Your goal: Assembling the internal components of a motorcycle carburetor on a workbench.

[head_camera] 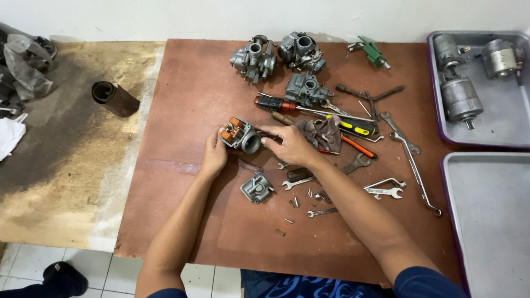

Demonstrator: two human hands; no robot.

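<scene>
A brown board [221, 232] is seen from above, laid on a worn wooden bench [66, 182] against a white wall. Near the middle of the board, a small carburettor with an orange part [241, 136] is held between two bare hands. The left hand [213, 153] is pressed against its left side, fingers curled around it. The right hand [291, 144] is laid on its right side, fingers closed over the round metal throat. Just below the hands, toward the near edge, a detached metal float bowl [256, 187] is lying, with small screws [288, 221] and little spanners [298, 183] scattered beside it. Three more carburettors [279, 58] are grouped near the far edge of the board. To the right of the hands a dark rag [323, 132], a red-handled screwdriver [276, 104], a yellow and black screwdriver [353, 126] and long wrenches [414, 165] are spread about. At the board's right edge, a grey tray [519, 118] is seen holding three cylindrical metal motors [461, 98]. A dark tube [113, 98] is lying on the bench to the left.
</scene>
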